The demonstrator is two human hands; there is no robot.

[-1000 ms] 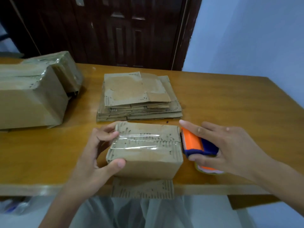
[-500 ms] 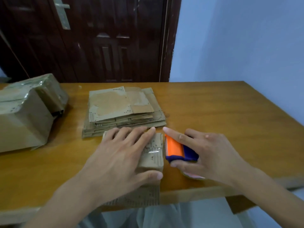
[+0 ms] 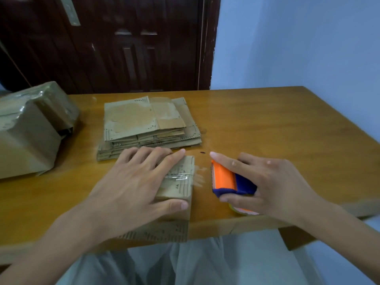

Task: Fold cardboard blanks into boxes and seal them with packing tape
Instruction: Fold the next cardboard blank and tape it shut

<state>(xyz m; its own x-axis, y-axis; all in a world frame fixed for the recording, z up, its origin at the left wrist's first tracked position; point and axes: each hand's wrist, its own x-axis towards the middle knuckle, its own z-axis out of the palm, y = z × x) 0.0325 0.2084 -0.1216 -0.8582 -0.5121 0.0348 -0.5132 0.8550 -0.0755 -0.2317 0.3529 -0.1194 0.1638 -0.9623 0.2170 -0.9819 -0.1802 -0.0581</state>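
A small folded cardboard box (image 3: pixel 181 186) sits at the table's front edge, with a strip of clear tape across its top. My left hand (image 3: pixel 135 184) lies flat on the box, fingers spread over the tape and thumb against the near side. A loose flap (image 3: pixel 164 231) hangs over the table edge below it. To the right, my right hand (image 3: pixel 267 186) grips an orange and blue tape dispenser (image 3: pixel 228 179) resting on the table, a short gap from the box. A stack of flat cardboard blanks (image 3: pixel 148 126) lies behind the box.
Two larger taped parcels (image 3: pixel 30 128) stand at the table's left. The wooden table (image 3: pixel 277 130) stretches right and back to a dark wooden door (image 3: pixel 123 44) and a pale blue wall. My lap in grey cloth shows below the table edge.
My left hand went from gripping the box's left end to lying flat on its top. The right hand has drawn the dispenser a little away from the box. The camera tilted up.
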